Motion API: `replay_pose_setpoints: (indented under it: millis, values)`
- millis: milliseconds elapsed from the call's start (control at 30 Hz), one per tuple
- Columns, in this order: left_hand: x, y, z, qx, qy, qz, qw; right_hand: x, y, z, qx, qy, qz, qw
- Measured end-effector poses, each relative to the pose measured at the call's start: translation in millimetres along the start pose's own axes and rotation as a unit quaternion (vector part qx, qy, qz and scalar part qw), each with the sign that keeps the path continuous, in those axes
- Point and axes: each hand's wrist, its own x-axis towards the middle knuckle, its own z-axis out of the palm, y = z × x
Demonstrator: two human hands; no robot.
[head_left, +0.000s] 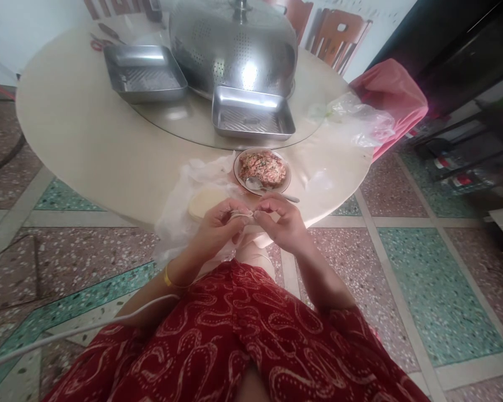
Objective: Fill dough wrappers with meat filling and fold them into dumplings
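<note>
Close to the table's front edge, my left hand [223, 223] and my right hand [280, 219] pinch the edge of a pale, folded dumpling [243, 214] between them. Fingers cover most of it, so any filling inside is hidden. Just beyond my hands is a bowl of minced filling [265, 166], pinkish with green flecks. A metal spoon [254, 183] rests in that bowl, its handle sticking out over the rim to the right. Left of the bowl, a stack of round dumpling wrappers [205, 202] lies on a crumpled clear plastic bag [174, 209].
Two metal trays [254, 133] [151, 92] sit on the glass turntable [184, 131], before a large perforated metal dome [232, 50]. Red-handled scissors [97, 44] lie at the back left. A plastic bag [362, 120] and a pink-covered chair [396, 95] are at right. A white cable [88, 324] crosses my left forearm.
</note>
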Motion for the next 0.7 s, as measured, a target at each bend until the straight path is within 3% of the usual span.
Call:
replay_pose_setpoints:
  millis: [433,700]
  values:
    - [0,-4,4.2,-0.004,0.015,-0.017,1.000,-6,12,13,0.093,0.036,-0.012,0.995]
    - [0,-1,10.0,-0.009,0.034,-0.039,0.999,-7,14,7,0.091,0.009,-0.047,0.995]
